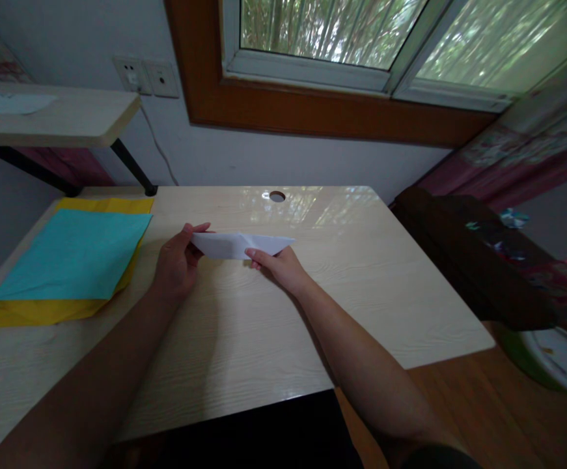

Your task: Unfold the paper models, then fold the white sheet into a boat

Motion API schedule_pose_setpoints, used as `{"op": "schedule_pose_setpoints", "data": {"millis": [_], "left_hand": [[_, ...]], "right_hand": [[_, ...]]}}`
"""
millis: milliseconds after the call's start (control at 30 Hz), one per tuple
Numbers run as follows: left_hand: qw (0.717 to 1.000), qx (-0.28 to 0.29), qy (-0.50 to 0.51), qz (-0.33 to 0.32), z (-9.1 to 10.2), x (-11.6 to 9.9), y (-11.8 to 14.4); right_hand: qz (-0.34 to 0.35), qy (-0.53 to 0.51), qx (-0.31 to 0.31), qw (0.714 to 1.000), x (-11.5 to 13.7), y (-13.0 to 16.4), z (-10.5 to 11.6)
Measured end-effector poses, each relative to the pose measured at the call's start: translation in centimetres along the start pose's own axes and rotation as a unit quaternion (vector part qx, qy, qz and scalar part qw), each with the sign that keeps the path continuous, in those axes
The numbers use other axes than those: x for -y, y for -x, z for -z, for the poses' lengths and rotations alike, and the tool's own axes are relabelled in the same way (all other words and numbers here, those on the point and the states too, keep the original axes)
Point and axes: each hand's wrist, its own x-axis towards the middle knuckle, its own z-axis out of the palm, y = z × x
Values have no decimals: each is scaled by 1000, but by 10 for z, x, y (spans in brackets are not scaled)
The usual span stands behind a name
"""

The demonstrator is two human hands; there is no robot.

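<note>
A folded sheet of white paper (224,245), long and narrow with slanted ends, is held up over the desk between my two hands. My left hand (176,260) grips its left end, with the fingers partly behind the paper. At the lower edge, right of the middle, my right hand (283,266) pinches the paper with the thumb in front. The fingers behind it are mostly hidden. A faint shadow falls on the desk below.
Turquoise sheets (75,254) lie on yellow sheets (43,314) at the desk's left. A raised shelf (88,117) stands behind them. The pale wooden desk (361,280) has a round cable hole (277,196) near the wall. A dark cabinet (478,260) stands to the right.
</note>
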Motion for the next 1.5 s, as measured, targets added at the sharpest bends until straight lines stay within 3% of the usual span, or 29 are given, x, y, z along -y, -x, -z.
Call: {"op": "schedule_pose_setpoints", "data": {"millis": [667, 933, 1100, 1300, 1400, 1500], "left_hand": [[1000, -4, -8, -25, 3, -1, -3], [1000, 14, -13, -24, 3, 0, -2], [998, 56, -8, -10, 1, 0, 1], [983, 130, -108, 72, 1, 5, 9], [979, 112, -159, 56, 3, 7, 12], [983, 97, -147, 57, 3, 9, 13]], "right_hand": [[-2, 7, 2, 1000, -5, -1, 2], [-3, -11, -10, 1000, -2, -1, 0], [-4, -7, -11, 1000, -1, -1, 0], [8, 0, 20, 1000, -3, 0, 2], [3, 24, 40, 999, -2, 1, 3], [1, 38, 50, 998, -2, 3, 4]]}}
